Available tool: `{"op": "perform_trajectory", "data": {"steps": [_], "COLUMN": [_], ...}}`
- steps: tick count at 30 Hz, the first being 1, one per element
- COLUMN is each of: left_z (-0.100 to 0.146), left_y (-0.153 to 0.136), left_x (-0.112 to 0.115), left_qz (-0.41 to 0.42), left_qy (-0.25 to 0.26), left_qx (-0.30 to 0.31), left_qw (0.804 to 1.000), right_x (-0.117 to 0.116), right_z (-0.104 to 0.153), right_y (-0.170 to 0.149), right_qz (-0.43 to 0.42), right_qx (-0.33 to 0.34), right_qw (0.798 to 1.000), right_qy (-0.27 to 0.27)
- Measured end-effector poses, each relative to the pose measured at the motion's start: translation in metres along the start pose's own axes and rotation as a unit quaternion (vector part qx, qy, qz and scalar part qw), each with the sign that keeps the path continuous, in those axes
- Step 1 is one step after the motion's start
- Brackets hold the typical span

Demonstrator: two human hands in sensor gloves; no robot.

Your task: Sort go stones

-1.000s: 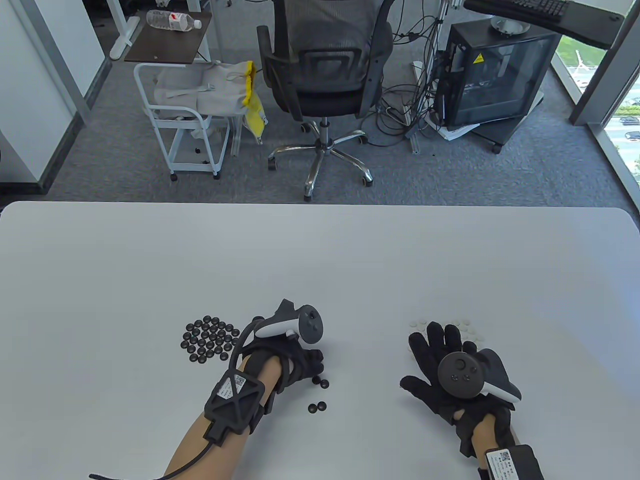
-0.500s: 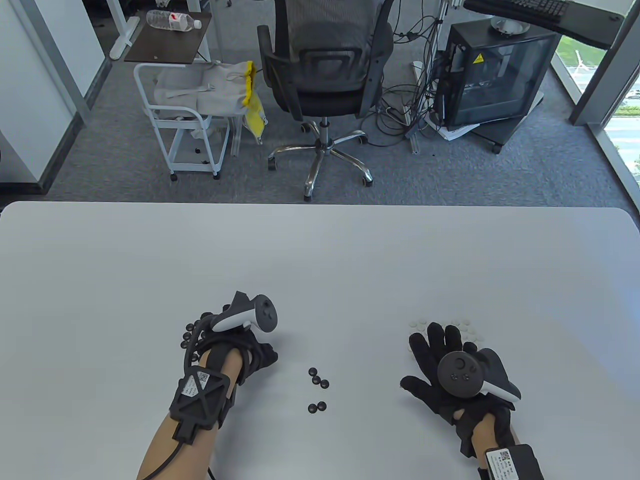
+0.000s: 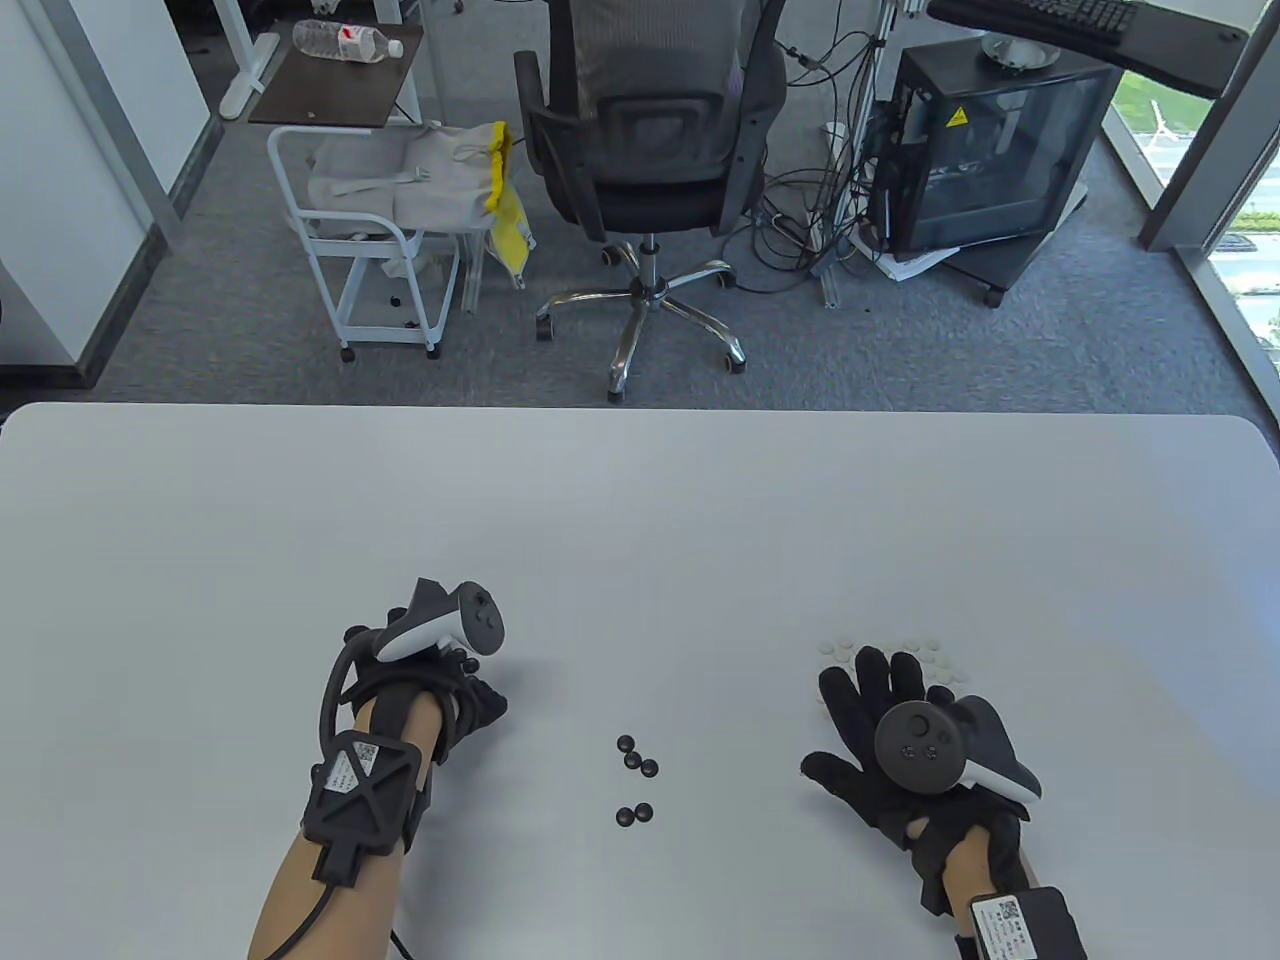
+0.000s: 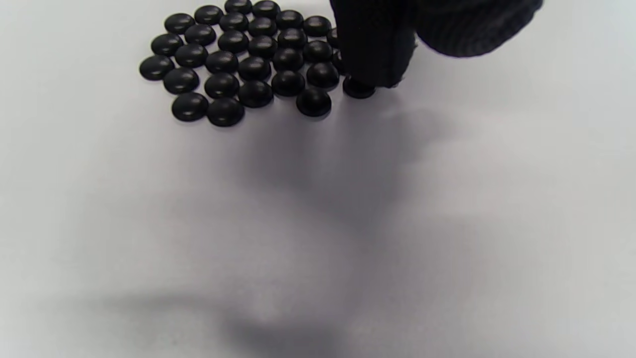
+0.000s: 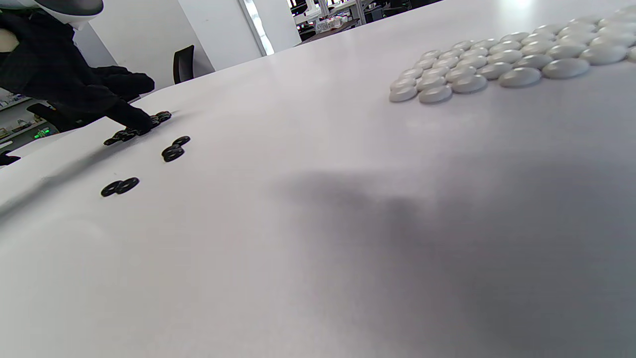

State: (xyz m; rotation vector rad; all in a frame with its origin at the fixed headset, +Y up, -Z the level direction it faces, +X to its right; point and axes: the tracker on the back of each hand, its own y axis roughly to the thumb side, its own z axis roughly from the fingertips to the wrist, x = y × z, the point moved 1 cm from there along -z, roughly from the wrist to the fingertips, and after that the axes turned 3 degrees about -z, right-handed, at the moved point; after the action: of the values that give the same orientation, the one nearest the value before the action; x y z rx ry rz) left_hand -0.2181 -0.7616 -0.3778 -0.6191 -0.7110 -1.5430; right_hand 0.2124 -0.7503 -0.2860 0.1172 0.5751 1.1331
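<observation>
Dozens of black stones [image 4: 238, 59] to open with, far left on the white table [image 3: 640, 520], packed edge to edge in a flat cluster, seen best from the left wrist view. Right over that cluster, the left hand [image 3: 460, 690], tracker [image 3: 450, 625] riding on its back, fingers bent downward in the table view. Down at wrist level, one gloved fingertip [image 4: 375, 54] planted on top of a single black stone [image 4: 358, 89] at the cluster's near edge, touching its neighbours, with another gloved digit [image 4: 472, 25] held higher and off the stones. Cannot tell whether pinching that stone or merely pressing on it. Moving across to mid-table now: three loose black stones [image 3: 636, 757] in a short touching line, and just below them a touching pair [image 3: 635, 815], all five well apart from the main cluster and lying between the two hands. On to the right side: the right hand [image 3: 890, 740], palm down, fingers straight and spread wide, gripping nothing, its own tracker [image 3: 915, 750] on top. Beneath and just beyond those fingertips, the white stones [image 5: 497, 64], laid close together in neat rows, partly covered by the hand in the table view. Hard to say whether resting on them or just above.
</observation>
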Motion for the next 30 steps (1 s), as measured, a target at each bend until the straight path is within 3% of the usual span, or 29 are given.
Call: {"op": "perform_trajectory", "data": {"steps": [5,13,22,30], "left_z": [0.012,0.040,0.020,0.012], "left_y": [0.010,0.070,0.124,0.124], "left_x": [-0.009,-0.012,0.014,0.027], "left_qz": [0.000,-0.061,-0.096,-0.131], "left_qy": [0.018,0.044,0.009,-0.003], "left_qx": [0.030,0.146,0.200,0.181], "left_qw": [0.999,0.986,0.975,0.975], "right_x": [0.000,0.000,0.001,0.001], "right_z": [0.000,0.000,0.000,0.001], "right_y": [0.000,-0.001,-0.001,-0.002], "right_qz": [-0.001,-0.001,-0.003,-0.007], "right_qx": [0.001,0.000,0.002,0.000], "right_qw": [1.000,1.000,1.000,1.000], "right_qy": [-0.001,0.000,-0.001,0.001]}}
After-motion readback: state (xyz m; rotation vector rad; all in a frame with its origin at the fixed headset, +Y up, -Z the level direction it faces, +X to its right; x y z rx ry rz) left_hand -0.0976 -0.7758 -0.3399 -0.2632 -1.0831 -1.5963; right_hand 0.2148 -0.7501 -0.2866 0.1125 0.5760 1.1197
